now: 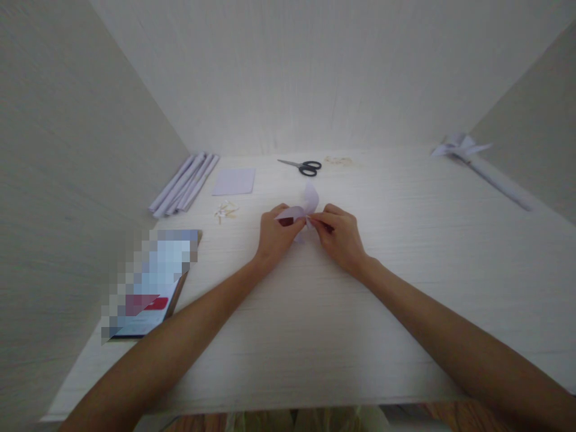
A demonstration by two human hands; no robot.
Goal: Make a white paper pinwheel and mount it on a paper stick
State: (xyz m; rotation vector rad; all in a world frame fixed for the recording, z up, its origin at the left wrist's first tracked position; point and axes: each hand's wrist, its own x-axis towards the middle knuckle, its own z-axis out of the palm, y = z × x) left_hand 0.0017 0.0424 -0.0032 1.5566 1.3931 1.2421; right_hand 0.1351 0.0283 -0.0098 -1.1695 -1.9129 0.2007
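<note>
Both hands, left hand (275,235) and right hand (339,236), pinch the folded paper (305,206) (fingertips meeting centrally).

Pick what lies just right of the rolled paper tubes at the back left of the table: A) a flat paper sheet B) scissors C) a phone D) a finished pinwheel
A: a flat paper sheet lies right beside the rolled paper tubes; the scissors sit further right, and the finished pinwheel is at the far right edge.
</note>
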